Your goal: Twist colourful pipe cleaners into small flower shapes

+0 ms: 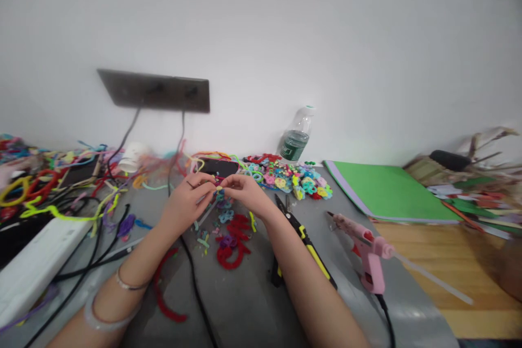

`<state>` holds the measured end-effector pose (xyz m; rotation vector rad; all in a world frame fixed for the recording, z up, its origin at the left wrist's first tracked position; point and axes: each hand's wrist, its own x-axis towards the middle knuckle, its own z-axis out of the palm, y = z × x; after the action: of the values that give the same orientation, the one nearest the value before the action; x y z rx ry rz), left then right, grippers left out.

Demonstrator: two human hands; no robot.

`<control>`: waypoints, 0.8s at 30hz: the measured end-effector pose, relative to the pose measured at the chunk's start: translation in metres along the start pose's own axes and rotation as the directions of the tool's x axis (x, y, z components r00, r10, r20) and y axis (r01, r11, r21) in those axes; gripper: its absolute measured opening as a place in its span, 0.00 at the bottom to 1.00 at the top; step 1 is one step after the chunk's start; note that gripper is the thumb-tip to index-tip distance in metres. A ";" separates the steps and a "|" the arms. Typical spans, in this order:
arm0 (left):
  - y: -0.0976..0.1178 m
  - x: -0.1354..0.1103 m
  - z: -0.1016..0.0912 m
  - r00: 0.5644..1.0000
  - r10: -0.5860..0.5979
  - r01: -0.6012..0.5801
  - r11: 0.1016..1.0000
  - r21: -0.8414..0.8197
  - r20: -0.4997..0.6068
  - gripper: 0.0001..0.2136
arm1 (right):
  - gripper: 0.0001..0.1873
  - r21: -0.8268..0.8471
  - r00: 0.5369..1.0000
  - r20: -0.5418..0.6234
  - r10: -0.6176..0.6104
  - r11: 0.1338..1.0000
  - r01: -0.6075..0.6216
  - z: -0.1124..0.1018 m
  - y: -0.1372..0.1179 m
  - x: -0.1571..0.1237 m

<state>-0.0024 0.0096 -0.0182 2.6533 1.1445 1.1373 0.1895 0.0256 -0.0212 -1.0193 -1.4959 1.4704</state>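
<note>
Both my hands meet over the middle of the grey table. My left hand [191,197] is closed in a pinch, its fingertips on a small blue piece of pipe cleaner [220,194] with a bit of yellow at its top. From the other side, my right hand [249,193] pinches the same piece between thumb and fingers. Its exact shape is partly hidden by the fingertips. Just below lie light blue pipe-cleaner loops [225,217] and red curled pipe cleaners [234,253] with a purple one [227,241] among them.
Right of my hands lie black-and-yellow pliers [308,247] and a pink glue gun [367,253]. A water bottle [295,138] leans by the wall behind a pile of pipe-cleaner flowers [302,180]. Green sheets [391,190], a white power strip [44,261] and black cables [196,283] are around.
</note>
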 end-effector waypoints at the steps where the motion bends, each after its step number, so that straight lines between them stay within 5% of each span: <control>1: -0.001 0.000 0.000 1.000 0.023 -0.024 0.999 0.028 0.021 0.09 | 0.07 -0.015 1.000 0.012 0.015 1.000 -0.015 0.000 0.000 0.000; 9: 0.000 0.002 -0.003 0.995 0.048 -0.043 0.997 -0.064 0.084 0.08 | 0.07 -0.077 0.994 0.107 -0.006 0.997 0.015 0.001 -0.001 -0.003; 18: 0.013 0.005 -0.004 0.984 -0.179 0.170 0.938 -0.303 -0.004 0.08 | 0.06 -0.116 0.977 0.094 -0.190 0.973 0.201 0.004 -0.011 -0.006; 24: 0.012 0.003 0.004 0.920 -0.388 0.368 0.802 -0.471 0.058 0.09 | 0.03 -0.141 0.954 0.106 -0.281 0.945 0.294 0.004 -0.011 -0.007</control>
<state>0.0091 0.0038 -0.0160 1.9341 1.1497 1.2029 0.1884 0.0180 -0.0103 -0.7930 -1.7606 1.2176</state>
